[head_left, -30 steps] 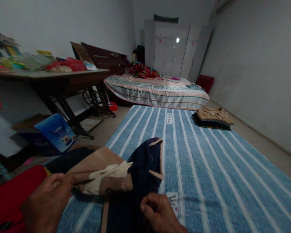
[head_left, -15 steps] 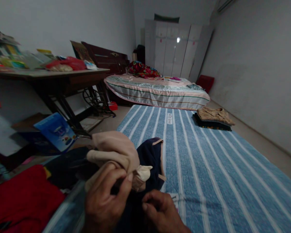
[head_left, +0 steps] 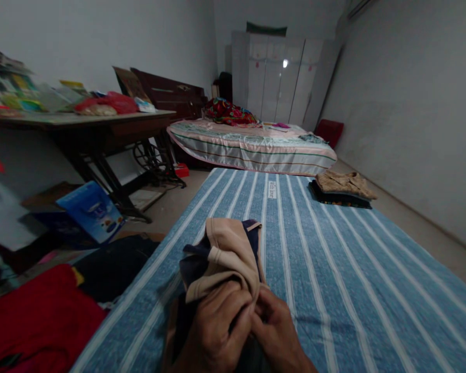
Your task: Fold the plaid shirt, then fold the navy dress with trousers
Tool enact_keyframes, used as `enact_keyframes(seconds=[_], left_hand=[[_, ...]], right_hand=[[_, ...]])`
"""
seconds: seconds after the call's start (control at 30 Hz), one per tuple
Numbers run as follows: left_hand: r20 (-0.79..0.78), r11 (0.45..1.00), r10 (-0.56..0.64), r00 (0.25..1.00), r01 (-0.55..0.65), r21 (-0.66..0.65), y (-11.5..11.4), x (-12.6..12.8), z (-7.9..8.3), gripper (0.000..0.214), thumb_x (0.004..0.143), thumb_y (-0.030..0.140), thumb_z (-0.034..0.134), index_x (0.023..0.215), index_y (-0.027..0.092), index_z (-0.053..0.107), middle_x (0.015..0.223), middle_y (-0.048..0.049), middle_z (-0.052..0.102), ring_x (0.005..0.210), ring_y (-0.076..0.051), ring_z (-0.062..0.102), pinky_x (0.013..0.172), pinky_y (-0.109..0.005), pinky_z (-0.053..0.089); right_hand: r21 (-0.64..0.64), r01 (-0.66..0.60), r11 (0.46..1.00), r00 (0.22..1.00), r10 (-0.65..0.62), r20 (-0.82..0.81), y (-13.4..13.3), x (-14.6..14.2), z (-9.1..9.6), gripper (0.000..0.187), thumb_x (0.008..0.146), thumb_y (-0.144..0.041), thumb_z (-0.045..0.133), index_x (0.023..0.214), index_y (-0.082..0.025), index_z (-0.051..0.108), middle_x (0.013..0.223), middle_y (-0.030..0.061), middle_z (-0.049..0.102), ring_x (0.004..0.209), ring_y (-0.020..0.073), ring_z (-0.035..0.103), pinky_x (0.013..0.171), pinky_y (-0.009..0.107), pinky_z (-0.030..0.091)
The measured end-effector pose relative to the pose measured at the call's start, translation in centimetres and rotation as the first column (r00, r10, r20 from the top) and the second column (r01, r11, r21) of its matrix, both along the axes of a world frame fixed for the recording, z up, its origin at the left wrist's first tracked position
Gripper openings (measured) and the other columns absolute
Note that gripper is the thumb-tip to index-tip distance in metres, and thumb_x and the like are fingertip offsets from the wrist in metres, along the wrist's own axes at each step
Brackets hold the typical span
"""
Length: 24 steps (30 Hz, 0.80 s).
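A navy and beige garment (head_left: 233, 248) lies bunched on the striped blue bed cover (head_left: 314, 269), its exact kind hidden by the folds. My left hand (head_left: 221, 321) is closed, pinching the beige cloth between thumb and fingers. Right beside it, my right hand (head_left: 275, 324) has its fingertips pressed together on the edge of the same cloth. The two hands touch or nearly touch at the beige fold. Darker fabric shows beneath both wrists.
Folded clothes (head_left: 341, 189) are stacked at the bed's far right. Red cloth (head_left: 42, 321) and dark cloth (head_left: 116, 264) lie at the left edge. Beyond are a blue box (head_left: 91, 210), a treadle table (head_left: 81, 120), another bed (head_left: 252, 147) and a wardrobe (head_left: 275, 72).
My left hand has moved right with the beige cloth, which now lies over the navy part. My right hand has shifted slightly up and right, and its fingers now meet the cloth.
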<state>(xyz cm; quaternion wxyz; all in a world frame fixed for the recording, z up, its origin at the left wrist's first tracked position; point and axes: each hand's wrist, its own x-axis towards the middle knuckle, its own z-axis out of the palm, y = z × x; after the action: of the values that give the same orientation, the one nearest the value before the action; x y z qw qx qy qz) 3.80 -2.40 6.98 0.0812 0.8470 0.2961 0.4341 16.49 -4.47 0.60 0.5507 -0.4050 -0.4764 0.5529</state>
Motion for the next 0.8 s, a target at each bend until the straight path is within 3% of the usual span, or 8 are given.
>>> enact_keyframes(seconds=[0.13, 0.3, 0.5, 0.67, 0.8], left_hand=[[0.033, 0.999, 0.014, 0.999, -0.015, 0.039, 0.0, 0.1, 0.2, 0.013, 0.084, 0.008, 0.048, 0.086, 0.018, 0.056, 0.072, -0.0009, 0.062, 0.067, -0.012, 0.061, 0.063, -0.022, 0.049], [0.058, 0.999, 0.027, 0.998, -0.03, 0.045, -0.1, 0.3, 0.2, 0.015, 0.083, 0.008, 0.048, 0.087, 0.018, 0.058, 0.074, -0.0005, 0.065, 0.067, -0.013, 0.063, 0.065, -0.022, 0.051], [0.043, 1.0, 0.003, 0.999, -0.004, 0.017, -0.2, 0.0, -0.1, 0.016, 0.083, 0.008, 0.048, 0.089, 0.02, 0.058, 0.075, -0.0011, 0.065, 0.069, -0.014, 0.063, 0.067, -0.024, 0.051], [0.036, 0.999, -0.019, 0.999, 0.02, -0.046, -0.8, 0.1, 0.2, 0.018, 0.083, 0.006, 0.047, 0.09, 0.019, 0.058, 0.074, -0.0012, 0.063, 0.069, -0.014, 0.061, 0.065, -0.024, 0.05], [0.03, 0.998, -0.025, 0.999, 0.026, -0.061, -1.2, 0.2, 0.2, 0.023, 0.084, 0.006, 0.045, 0.097, 0.019, 0.059, 0.078, -0.0024, 0.065, 0.071, -0.014, 0.061, 0.067, -0.025, 0.05]], right_hand=[[-0.052, 0.092, 0.994, 0.991, -0.086, 0.103, 0.4, 0.6, -0.3, 0.019, 0.075, -0.03, 0.065, 0.087, -0.018, 0.058, 0.063, -0.0057, 0.05, 0.056, 0.0082, 0.043, 0.05, 0.018, 0.036], [-0.025, 0.092, 0.995, 0.987, -0.088, 0.138, 0.4, 0.9, 0.4, 0.033, 0.077, -0.031, 0.063, 0.106, -0.019, 0.057, 0.057, -0.0083, 0.043, 0.052, 0.0077, 0.04, 0.049, 0.018, 0.035], [0.04, 0.007, 0.999, 0.997, -0.01, 0.071, 0.3, 0.8, 1.4, 0.02, 0.08, -0.033, 0.06, 0.095, -0.019, 0.061, 0.072, -0.0026, 0.054, 0.062, 0.0102, 0.047, 0.056, 0.021, 0.04], [0.076, 0.037, 0.996, 0.986, -0.049, 0.161, 0.2, 0.6, 1.7, 0.016, 0.079, -0.034, 0.058, 0.08, -0.018, 0.06, 0.072, -0.0017, 0.053, 0.065, 0.0114, 0.046, 0.065, 0.022, 0.042], [0.052, 0.035, 0.998, 0.983, -0.044, 0.178, 0.1, 0.4, 1.9, 0.013, 0.076, -0.031, 0.062, 0.08, -0.019, 0.06, 0.07, -0.0032, 0.053, 0.066, 0.0115, 0.046, 0.066, 0.022, 0.042]])
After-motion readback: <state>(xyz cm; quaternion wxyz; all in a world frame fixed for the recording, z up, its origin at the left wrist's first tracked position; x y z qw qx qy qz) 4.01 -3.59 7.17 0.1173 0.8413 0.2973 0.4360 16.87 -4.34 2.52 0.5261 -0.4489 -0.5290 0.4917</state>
